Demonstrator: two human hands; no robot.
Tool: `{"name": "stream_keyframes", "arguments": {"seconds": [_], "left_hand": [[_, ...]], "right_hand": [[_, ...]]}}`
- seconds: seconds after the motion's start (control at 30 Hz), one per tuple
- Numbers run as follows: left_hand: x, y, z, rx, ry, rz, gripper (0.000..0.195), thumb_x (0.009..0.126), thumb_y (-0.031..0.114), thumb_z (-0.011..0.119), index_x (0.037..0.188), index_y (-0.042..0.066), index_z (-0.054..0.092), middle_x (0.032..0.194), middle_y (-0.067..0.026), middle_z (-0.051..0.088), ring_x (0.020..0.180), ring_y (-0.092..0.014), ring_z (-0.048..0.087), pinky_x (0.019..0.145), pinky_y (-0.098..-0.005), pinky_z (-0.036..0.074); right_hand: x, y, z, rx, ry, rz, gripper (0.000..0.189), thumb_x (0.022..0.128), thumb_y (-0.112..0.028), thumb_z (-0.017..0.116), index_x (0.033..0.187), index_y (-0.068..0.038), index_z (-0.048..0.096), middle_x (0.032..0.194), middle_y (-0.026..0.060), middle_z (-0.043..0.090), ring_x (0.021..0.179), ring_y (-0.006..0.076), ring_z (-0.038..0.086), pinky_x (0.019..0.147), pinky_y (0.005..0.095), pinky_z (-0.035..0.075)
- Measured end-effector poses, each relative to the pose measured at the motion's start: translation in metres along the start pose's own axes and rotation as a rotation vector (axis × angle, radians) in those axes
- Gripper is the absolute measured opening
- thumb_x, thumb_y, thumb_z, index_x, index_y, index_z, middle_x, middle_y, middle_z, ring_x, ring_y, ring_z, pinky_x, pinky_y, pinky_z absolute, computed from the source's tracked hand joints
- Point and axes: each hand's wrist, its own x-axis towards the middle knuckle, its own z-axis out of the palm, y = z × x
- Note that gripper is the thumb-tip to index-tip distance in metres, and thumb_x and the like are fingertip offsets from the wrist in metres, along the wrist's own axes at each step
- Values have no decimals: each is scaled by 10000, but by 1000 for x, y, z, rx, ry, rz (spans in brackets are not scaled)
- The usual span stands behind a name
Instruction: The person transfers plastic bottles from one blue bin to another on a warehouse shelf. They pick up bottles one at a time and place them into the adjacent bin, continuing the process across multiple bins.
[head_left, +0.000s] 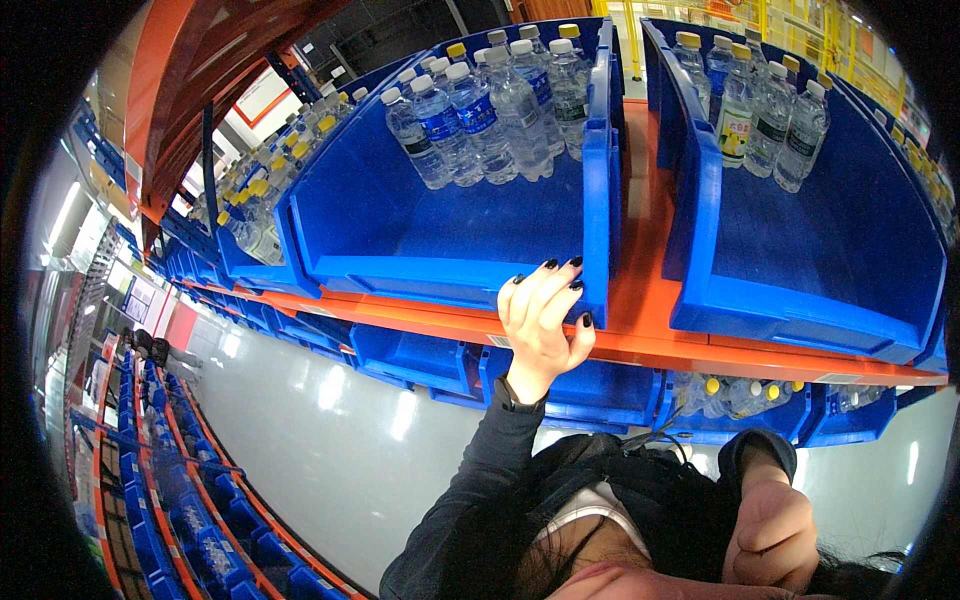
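My left hand (541, 322) lies over the front lip of a blue plastic storage bin (420, 281), close to its right corner. Its fingers curl onto the rim, and the thumb is by the corner. Inside that bin, clear plastic bottles (480, 112) with white and yellow caps stand upright towards the back; some have blue labels. Low at the right, near my chin, my right hand (776, 532) is curled into a fist with no object visible in it. To the right, a second blue bin (817, 322) holds several more upright bottles (765, 120).
Both bins sit on an orange shelf beam (641, 300), with a gap between them. Lower bins (735, 427) are beneath, some with bottles lying down. More bottle-filled bins (259, 240) continue leftward. Across the grey floor (322, 435) stands another rack (202, 510), with a person (154, 349) near its far end.
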Motion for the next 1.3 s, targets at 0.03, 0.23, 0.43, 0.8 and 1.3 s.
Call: {"name": "stream_keyframes", "arguments": {"seconds": [0.03,0.23,0.43,0.8,1.3], "left_hand": [[0,0,0,1,-1,0,341,756,218,533,1069,103,463,1082,-106,600,1005,-274,552,918,-420,304],[-1,1,0,-25,10,-23,314,792,212,529,1089,127,474,1120,-65,594,1055,-233,530,938,-396,297],[0,1,0,-27,10,-20,313,791,213,529,1086,126,474,1125,-69,592,1052,-236,532,937,-398,296],[-1,0,-1,-38,0,-16,322,792,221,525,1095,124,474,1128,-71,590,1057,-237,530,946,-399,290],[0,0,-1,-16,-6,-6,342,758,216,534,1076,111,466,1098,-95,598,1027,-264,540,927,-415,298]], "right_hand": [[0,1,0,6,-3,1,197,724,-21,619,870,-132,547,664,-25,502,579,110,480,529,300,358],[-4,1,2,34,51,-31,239,699,25,614,694,-118,423,554,-48,459,484,43,431,439,194,333],[-7,-2,1,41,56,-34,317,683,50,610,595,-117,356,505,-63,434,442,14,409,403,141,332],[-4,2,2,6,39,-23,229,698,20,615,705,-122,436,562,-51,468,511,41,460,455,195,356],[5,8,3,39,-3,-19,161,753,-5,562,754,-149,491,600,-12,492,520,99,470,472,265,335]]}}
